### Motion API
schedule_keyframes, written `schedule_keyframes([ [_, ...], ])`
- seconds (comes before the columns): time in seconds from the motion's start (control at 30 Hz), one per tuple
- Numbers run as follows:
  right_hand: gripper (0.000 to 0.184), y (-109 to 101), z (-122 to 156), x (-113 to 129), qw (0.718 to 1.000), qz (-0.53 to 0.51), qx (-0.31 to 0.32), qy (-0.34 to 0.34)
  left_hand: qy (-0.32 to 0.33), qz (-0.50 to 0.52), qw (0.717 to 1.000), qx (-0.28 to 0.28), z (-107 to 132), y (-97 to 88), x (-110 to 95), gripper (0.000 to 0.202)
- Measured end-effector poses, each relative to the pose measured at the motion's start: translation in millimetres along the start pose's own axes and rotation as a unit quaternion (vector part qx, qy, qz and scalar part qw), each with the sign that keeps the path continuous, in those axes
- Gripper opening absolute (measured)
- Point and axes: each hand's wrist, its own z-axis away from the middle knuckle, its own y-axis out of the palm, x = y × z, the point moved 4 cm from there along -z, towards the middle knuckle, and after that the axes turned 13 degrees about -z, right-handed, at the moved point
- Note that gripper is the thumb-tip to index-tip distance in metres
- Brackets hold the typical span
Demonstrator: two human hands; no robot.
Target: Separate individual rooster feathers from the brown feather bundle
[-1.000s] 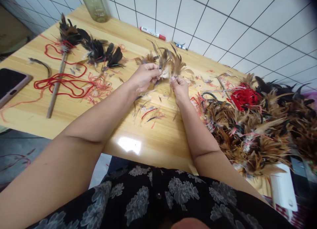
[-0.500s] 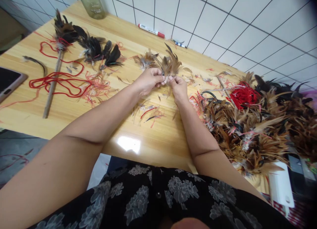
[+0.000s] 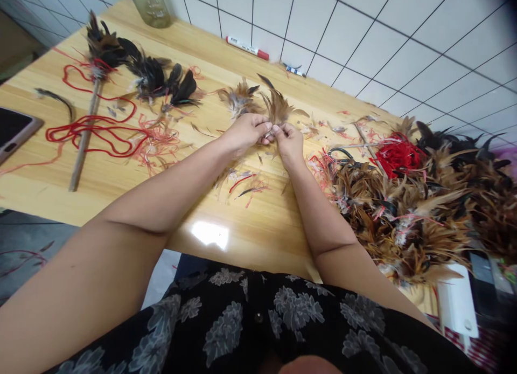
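Between my two hands, above the wooden table, is a small bunch of brown feathers (image 3: 278, 105) with its tips pointing away from me. My left hand (image 3: 249, 131) pinches the base of the bunch from the left. From the right, my right hand (image 3: 291, 142) pinches the same base with thumb and finger, and the fingertips of both hands nearly meet. The quill ends are mostly hidden by my fingers. Just behind my left hand lies another tuft of brown and grey feathers (image 3: 239, 98).
A large feather heap (image 3: 404, 212) with red string (image 3: 398, 156) covers the right side. On the left lie a stick (image 3: 84, 147) topped with dark feathers, red cord (image 3: 121, 142), black feathers (image 3: 151, 77) and a phone (image 3: 16, 131). A marker (image 3: 246, 48) and bottle (image 3: 149, 7) stand near the tiled wall.
My fingertips have drawn closer together around the base of the feather bunch, covering more of its pale quill ends. The bunch has shifted slightly and its feathers stand closer together.
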Motion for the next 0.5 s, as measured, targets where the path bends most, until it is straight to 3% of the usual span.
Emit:
schedule_keyframes([
  [0.2,0.058,1,1,4,1.000,-0.024,0.000,0.016,0.020,0.017,0.999,-0.018,-2,-2.5,1,0.049],
  [0.5,0.052,-8,-7,-10,1.000,-0.026,-0.005,0.017,-0.087,0.106,0.990,-0.035,0,-4.4,-5,0.044],
])
